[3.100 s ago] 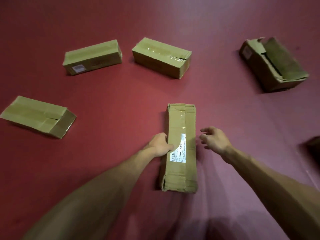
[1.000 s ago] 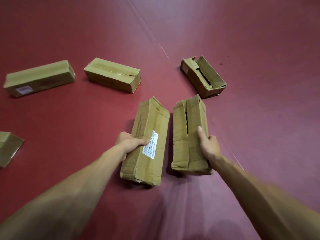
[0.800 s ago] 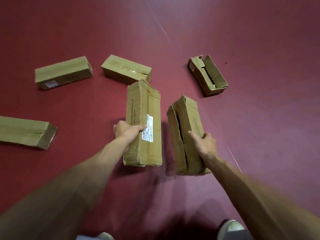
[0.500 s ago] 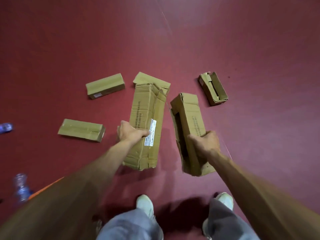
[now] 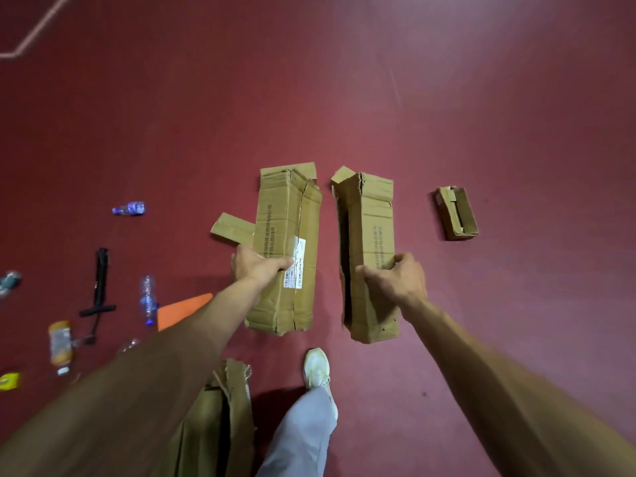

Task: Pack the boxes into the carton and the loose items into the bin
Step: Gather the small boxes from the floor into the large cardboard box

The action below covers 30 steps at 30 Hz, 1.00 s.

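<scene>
I am standing and carry two long cardboard boxes above the red floor. My left hand (image 5: 256, 268) grips the box with a white label (image 5: 287, 249). My right hand (image 5: 395, 280) grips the torn box (image 5: 370, 242) beside it. Another box (image 5: 232, 228) on the floor peeks out behind the labelled one, and a small opened box (image 5: 457, 213) lies to the right. A large cardboard carton (image 5: 220, 418) shows under my left forearm, mostly hidden.
Loose items lie on the floor at the left: clear plastic bottles (image 5: 148, 299), a blue-labelled bottle (image 5: 130, 208), a black tool (image 5: 99, 282), a jar (image 5: 60, 342), a yellow object (image 5: 8, 380). An orange corner (image 5: 182, 309) pokes out beside my arm. My shoe (image 5: 316, 368) is below.
I have stood up, lifting both boxes off the floor. The view has turned left, so the loose items and the carton now show.
</scene>
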Motion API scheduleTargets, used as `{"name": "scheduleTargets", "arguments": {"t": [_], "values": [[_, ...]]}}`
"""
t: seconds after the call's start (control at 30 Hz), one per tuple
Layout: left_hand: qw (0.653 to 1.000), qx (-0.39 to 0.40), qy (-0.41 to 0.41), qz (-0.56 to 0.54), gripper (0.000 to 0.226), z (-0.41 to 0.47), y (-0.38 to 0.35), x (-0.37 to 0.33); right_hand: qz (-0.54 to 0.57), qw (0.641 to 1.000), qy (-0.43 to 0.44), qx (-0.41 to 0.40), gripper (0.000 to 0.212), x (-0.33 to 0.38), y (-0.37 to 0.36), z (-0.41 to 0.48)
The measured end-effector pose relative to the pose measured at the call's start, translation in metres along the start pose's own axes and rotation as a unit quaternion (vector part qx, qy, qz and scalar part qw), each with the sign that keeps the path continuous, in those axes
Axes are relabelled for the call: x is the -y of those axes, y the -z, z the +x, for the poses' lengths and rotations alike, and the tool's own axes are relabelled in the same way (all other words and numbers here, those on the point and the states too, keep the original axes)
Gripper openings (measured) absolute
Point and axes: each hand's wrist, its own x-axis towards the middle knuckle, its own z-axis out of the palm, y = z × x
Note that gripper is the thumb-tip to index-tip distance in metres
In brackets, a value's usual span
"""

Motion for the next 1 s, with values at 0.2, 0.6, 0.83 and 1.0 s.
{"name": "scheduleTargets", "arguments": {"t": [0.2,0.6,0.83,1.0], "values": [[0.998,-0.032,0.030,-0.043,0.079,-0.082,0.084,0.096,0.011,1.000,0.017,0.002,0.067,-0.026,-0.051,-0.116],[0.995,-0.025,0.092,-0.027,0.052,-0.082,0.260,0.290,-0.059,0.988,-0.007,0.144,0.049,-0.022,-0.254,-0.246],[0.988,-0.013,0.153,0.008,0.080,-0.003,0.318,0.446,-0.093,0.979,-0.057,0.173,0.085,-0.082,-0.429,-0.271],[0.983,0.001,0.181,0.024,0.098,0.039,0.329,0.530,-0.116,0.977,-0.084,0.159,0.070,-0.111,-0.505,-0.281]]}}
